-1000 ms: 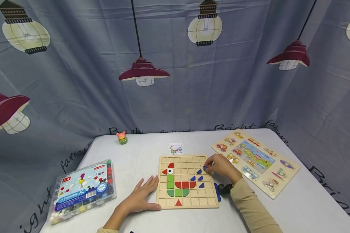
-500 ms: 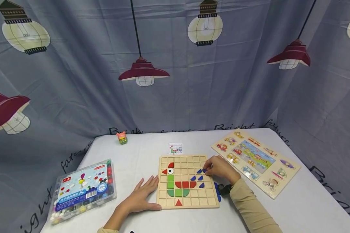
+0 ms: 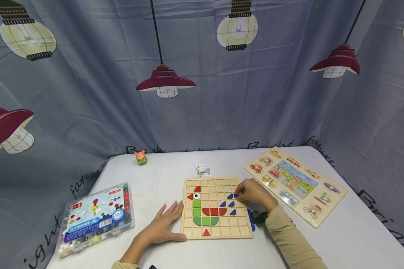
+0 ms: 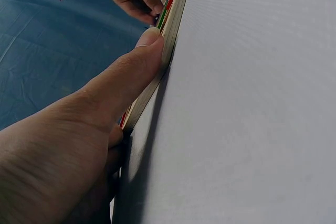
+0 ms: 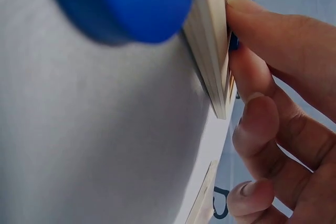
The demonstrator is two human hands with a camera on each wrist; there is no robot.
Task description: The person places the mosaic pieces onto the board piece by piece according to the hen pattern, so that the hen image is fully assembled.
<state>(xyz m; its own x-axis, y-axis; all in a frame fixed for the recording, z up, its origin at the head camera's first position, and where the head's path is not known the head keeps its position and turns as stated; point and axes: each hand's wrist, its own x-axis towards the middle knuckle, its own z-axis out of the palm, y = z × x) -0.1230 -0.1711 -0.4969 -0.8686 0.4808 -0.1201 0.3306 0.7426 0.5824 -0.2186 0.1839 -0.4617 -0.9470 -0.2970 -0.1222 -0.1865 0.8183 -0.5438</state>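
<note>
A wooden grid board (image 3: 239, 232) lies on the table, with red, green and blue pieces and a round eye piece set in its cells in a bird-like figure. My left hand (image 3: 165, 225) rests against the board's left edge, fingers spread and straight; the left wrist view shows the thumb (image 4: 123, 80) along that edge. At the upper right of the grid, my right hand (image 3: 256, 194) pinches a blue quarter-circle piece (image 3: 236, 195) between thumb and index finger, partly hidden in the right wrist view. Several similar blue pieces (image 3: 231, 204) sit in nearby cells.
Loose blue pieces (image 3: 251, 220) lie beside the board's right edge, under my wrist. A small pattern card (image 3: 202, 170) is behind the board. A picture puzzle board (image 3: 313, 205) lies at right, a clear plastic kit box (image 3: 97, 216) at left, and a small figurine (image 3: 141, 158) farther back.
The blue quarter-circle piece under my right fingers has shifted slightly down into the cell row beside the other blue pieces. My left hand stays in place. The head view has tilted slightly.
</note>
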